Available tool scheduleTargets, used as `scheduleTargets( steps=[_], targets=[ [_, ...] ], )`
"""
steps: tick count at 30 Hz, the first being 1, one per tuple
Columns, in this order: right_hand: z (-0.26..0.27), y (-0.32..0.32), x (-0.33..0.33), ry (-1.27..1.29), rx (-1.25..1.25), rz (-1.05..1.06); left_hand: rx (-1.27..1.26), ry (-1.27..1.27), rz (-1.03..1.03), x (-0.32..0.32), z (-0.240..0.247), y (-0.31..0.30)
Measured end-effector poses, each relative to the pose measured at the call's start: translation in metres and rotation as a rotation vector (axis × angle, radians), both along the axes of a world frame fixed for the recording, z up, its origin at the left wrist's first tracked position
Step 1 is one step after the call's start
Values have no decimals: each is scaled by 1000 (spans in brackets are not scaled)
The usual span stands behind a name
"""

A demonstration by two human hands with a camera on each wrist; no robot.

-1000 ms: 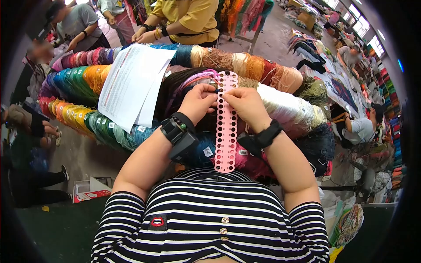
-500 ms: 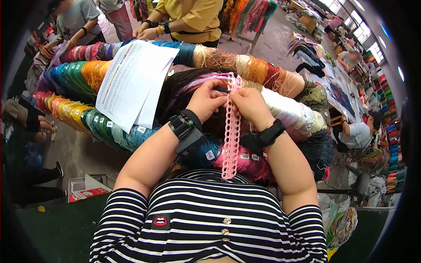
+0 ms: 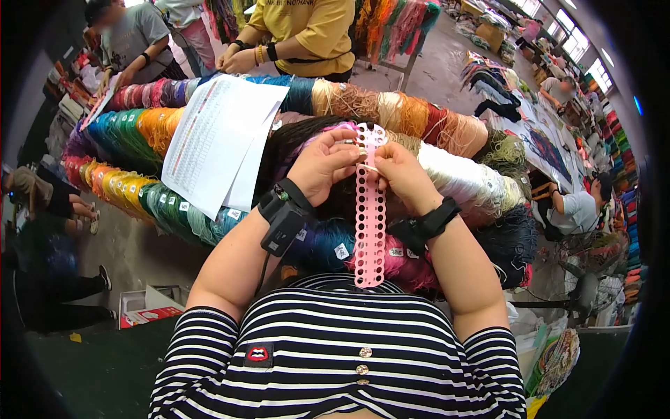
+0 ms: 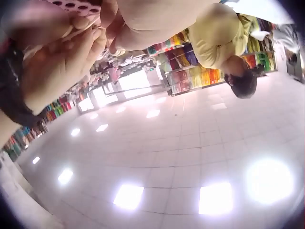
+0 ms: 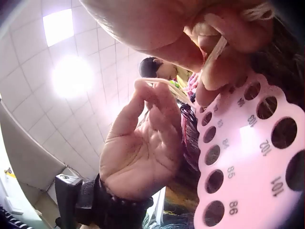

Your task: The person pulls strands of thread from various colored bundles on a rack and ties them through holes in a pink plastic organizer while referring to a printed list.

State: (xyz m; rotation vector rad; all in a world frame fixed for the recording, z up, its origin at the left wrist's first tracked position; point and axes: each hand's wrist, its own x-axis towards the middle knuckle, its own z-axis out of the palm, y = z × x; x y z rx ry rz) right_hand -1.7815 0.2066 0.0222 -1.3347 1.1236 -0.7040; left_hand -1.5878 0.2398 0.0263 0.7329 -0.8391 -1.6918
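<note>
Left grip (image 3: 322, 166) and right grip (image 3: 403, 174) both pinch the pale thread (image 5: 217, 47) at the far end of the pink card (image 3: 370, 223), above the yarn skeins (image 3: 460, 174). I'd brace the card and feed one hole squarely.

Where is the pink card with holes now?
Head view, centre: the pink card hangs with its top between the left hand and right hand, right of the white papers.

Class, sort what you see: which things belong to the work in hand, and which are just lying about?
In hand: pink card; pale thread, pinched by left hand and right hand at the card's top.
Lying about: paper sheets; yarn skeins; box on the floor.
</note>
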Motion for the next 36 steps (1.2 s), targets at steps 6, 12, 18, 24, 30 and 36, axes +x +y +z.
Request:
scheduleTargets(
  steps=[6, 12, 18, 24, 30, 36],
  targets=[
    [8, 6, -1, -12, 65, -34, 18, 19, -28, -2, 1, 1],
    [12, 9, -2, 3, 53, -31, -54, -146, 23, -9, 5, 4],
    [10, 7, -2, 4, 62, -32, 27, 19, -44, -12, 11, 7],
    [14, 7, -7, -80, 102, 15, -53, -3, -66, -11, 4, 6],
    [26, 20, -12, -319, 155, -79, -176, -212, -33, -23, -6, 3],
    [2, 13, -30, 176, -183, -113, -443, -733, 0, -17, -6, 2]
  ],
)
